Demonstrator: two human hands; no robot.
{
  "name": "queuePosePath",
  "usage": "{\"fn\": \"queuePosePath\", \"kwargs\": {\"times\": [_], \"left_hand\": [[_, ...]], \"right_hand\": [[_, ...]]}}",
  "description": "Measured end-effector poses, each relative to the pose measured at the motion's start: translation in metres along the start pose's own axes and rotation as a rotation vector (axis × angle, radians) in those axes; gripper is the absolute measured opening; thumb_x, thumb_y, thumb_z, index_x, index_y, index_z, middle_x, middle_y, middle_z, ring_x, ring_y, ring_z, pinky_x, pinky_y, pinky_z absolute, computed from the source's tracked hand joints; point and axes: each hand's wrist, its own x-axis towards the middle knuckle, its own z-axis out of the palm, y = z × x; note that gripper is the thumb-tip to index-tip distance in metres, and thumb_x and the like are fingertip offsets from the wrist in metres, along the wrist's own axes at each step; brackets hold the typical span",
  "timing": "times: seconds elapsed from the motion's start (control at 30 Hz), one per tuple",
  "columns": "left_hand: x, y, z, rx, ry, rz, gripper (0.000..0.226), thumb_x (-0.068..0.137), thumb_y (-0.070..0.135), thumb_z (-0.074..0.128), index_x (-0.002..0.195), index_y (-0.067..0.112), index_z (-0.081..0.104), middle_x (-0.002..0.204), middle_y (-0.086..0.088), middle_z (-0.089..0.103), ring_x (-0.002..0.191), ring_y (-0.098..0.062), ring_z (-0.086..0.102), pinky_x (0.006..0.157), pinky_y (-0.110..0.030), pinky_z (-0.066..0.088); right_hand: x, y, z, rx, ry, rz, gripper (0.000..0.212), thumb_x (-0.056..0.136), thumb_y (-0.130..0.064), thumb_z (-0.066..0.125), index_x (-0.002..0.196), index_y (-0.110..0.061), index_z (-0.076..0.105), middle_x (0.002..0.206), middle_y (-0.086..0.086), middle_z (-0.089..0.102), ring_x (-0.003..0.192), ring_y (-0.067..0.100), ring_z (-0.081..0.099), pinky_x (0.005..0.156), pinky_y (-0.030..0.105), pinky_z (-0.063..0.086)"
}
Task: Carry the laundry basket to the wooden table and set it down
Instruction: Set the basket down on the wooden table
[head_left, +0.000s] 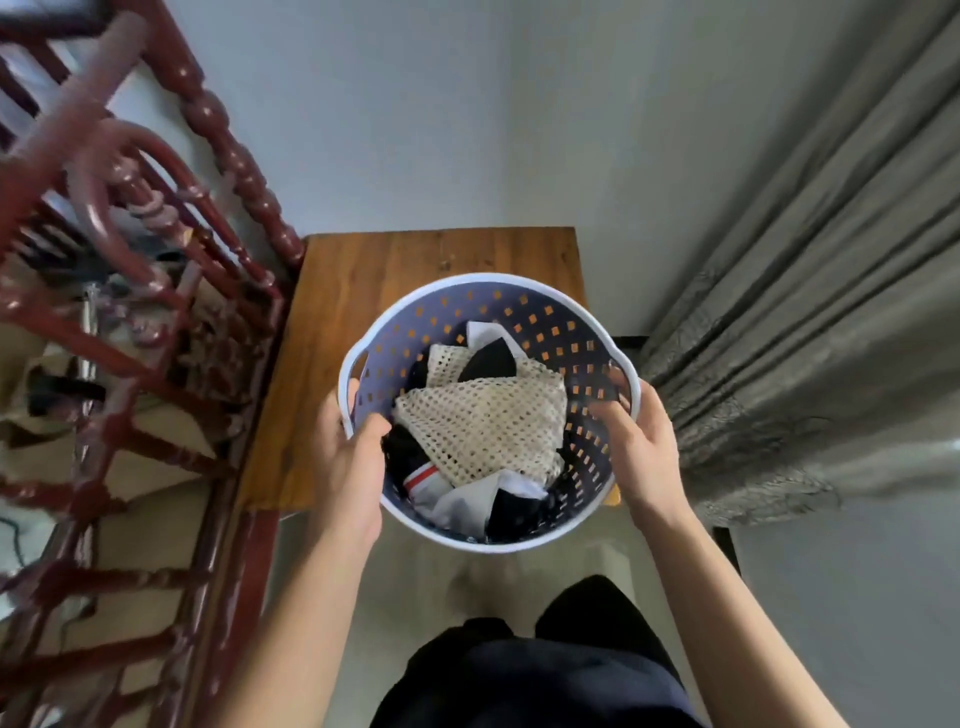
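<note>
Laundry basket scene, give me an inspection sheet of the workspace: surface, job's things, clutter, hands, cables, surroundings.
Surface: wooden table, bare where it shows.
Job's things: laundry basket, perforated, white rim, over the table's near end; whether it rests on the table cannot be told. Inside it, a cream mesh garment on dark and white clothes.
Clutter: nothing seen on the table.
Hands: left hand and right hand each grip the rim on opposite sides.
Cables: nothing seen.
Surroundings: red wooden railing to the left, grey curtain to the right, pale wall behind.
</note>
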Motion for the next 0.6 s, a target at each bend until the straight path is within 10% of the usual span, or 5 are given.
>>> {"fn": "queuePosePath", "kwargs": {"times": [0.13, 0.27, 0.4, 0.5, 0.6], "left_hand": [[0.046, 0.008, 0.038, -0.055, -0.006, -0.021, 0.047, 0.089, -0.002, 0.052, 0.094, 0.044, 0.061, 0.085, 0.034, 0.070, 0.091, 0.002, 0.065, 0.078, -0.028, 0.050], [0.084, 0.012, 0.069, -0.024, 0.006, -0.095, 0.046, 0.088, -0.002, 0.054, 0.094, 0.042, 0.064, 0.096, 0.017, 0.072, 0.097, -0.015, 0.068, 0.077, -0.032, 0.050], [0.143, 0.021, 0.104, -0.021, 0.065, -0.188, 0.044, 0.088, -0.002, 0.055, 0.108, 0.035, 0.065, 0.111, 0.001, 0.072, 0.105, -0.023, 0.069, 0.087, -0.040, 0.053], [0.163, 0.023, 0.100, -0.026, 0.117, -0.219, 0.040, 0.090, -0.002, 0.054, 0.107, 0.034, 0.062, 0.105, 0.008, 0.068, 0.098, -0.016, 0.066, 0.078, -0.032, 0.051], [0.172, 0.017, 0.100, -0.018, 0.074, -0.195, 0.036, 0.083, 0.005, 0.056, 0.113, 0.021, 0.064, 0.109, -0.005, 0.072, 0.098, -0.027, 0.069, 0.083, -0.041, 0.054]], "right_hand": [[0.042, -0.010, 0.004, 0.001, 0.033, 0.070, 0.034, 0.077, -0.033, 0.063, 0.096, -0.061, 0.067, 0.118, -0.011, 0.076, 0.117, 0.017, 0.072, 0.109, 0.049, 0.053], [0.096, -0.011, 0.011, 0.013, -0.008, 0.099, 0.044, 0.076, -0.032, 0.064, 0.121, -0.034, 0.064, 0.124, -0.003, 0.073, 0.107, 0.004, 0.068, 0.092, 0.035, 0.053], [0.184, -0.015, 0.029, -0.020, -0.099, 0.138, 0.034, 0.084, -0.024, 0.070, 0.109, -0.043, 0.058, 0.116, -0.010, 0.071, 0.093, -0.015, 0.065, 0.077, 0.016, 0.048], [0.203, -0.020, 0.048, -0.087, -0.185, 0.123, 0.040, 0.093, -0.012, 0.072, 0.104, -0.046, 0.054, 0.113, -0.017, 0.065, 0.098, -0.009, 0.060, 0.070, 0.003, 0.045], [0.217, -0.016, 0.054, -0.139, -0.195, 0.112, 0.042, 0.094, -0.014, 0.072, 0.122, -0.038, 0.052, 0.122, -0.006, 0.065, 0.103, 0.011, 0.064, 0.077, 0.019, 0.045]]}}
